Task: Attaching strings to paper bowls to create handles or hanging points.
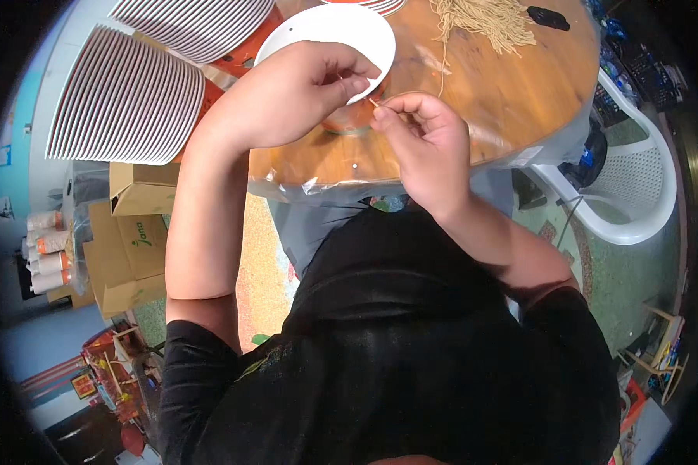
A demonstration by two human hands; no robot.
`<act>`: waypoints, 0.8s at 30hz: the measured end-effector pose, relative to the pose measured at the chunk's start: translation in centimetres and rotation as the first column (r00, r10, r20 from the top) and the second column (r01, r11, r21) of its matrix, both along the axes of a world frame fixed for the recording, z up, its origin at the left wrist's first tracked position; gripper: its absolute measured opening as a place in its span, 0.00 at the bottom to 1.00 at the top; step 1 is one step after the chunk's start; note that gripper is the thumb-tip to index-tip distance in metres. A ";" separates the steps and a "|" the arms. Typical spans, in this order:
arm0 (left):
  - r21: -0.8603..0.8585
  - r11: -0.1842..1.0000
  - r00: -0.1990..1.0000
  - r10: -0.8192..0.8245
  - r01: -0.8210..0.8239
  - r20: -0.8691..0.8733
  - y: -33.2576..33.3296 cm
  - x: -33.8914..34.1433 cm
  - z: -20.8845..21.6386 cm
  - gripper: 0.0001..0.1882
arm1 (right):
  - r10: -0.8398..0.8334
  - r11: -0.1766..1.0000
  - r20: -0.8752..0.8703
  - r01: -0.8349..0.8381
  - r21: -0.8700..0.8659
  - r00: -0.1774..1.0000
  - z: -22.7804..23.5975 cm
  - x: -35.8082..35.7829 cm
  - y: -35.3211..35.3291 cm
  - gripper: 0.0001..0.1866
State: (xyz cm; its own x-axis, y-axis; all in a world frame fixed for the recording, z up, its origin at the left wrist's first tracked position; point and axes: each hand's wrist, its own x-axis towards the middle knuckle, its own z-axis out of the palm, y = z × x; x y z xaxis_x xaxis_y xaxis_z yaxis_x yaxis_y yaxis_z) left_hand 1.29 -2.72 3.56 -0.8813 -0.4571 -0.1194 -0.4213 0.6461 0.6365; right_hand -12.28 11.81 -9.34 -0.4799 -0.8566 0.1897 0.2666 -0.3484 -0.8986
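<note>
A white-lined paper bucket [357, 29] with a small hole near its rim rests on the wooden table in front of me. Over its near right rim, my left hand [318, 89] is bent inward. Its thumb and fingers close at the rim, partly hiding their grip. Just to the right, my right hand [430, 136] pinches the tip of a thin tan cord [374, 101] between thumb and forefinger, close to the rim. From the right hand the cord seems to run up toward a loose bundle of tan cords [488, 22].
Nested stacks of white-rimmed red buckets [124, 97] stand at the left. A black object [548, 18] lies beside the cords. Clear plastic covers the round table [512, 108]. A white plastic chair [636, 178] is at right; cardboard boxes [132, 248] and thread cones [50, 263] are at left.
</note>
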 end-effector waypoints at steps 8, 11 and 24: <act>0.221 0.975 0.996 0.038 -0.020 -0.076 -0.4 0.5 -0.4 0.14 | -0.030 1.000 -0.034 0.030 -0.010 0.999 0.0 0.2 -0.1 0.05; 0.221 0.975 0.999 0.016 -0.005 -0.051 -0.7 0.3 -0.2 0.15 | -0.068 0.997 -0.086 0.070 0.015 0.994 0.1 0.1 -0.2 0.06; 0.239 0.970 0.998 -0.056 0.045 0.038 -1.8 -0.1 0.3 0.13 | -0.110 0.990 -0.184 0.124 0.067 0.977 0.5 0.1 -0.7 0.09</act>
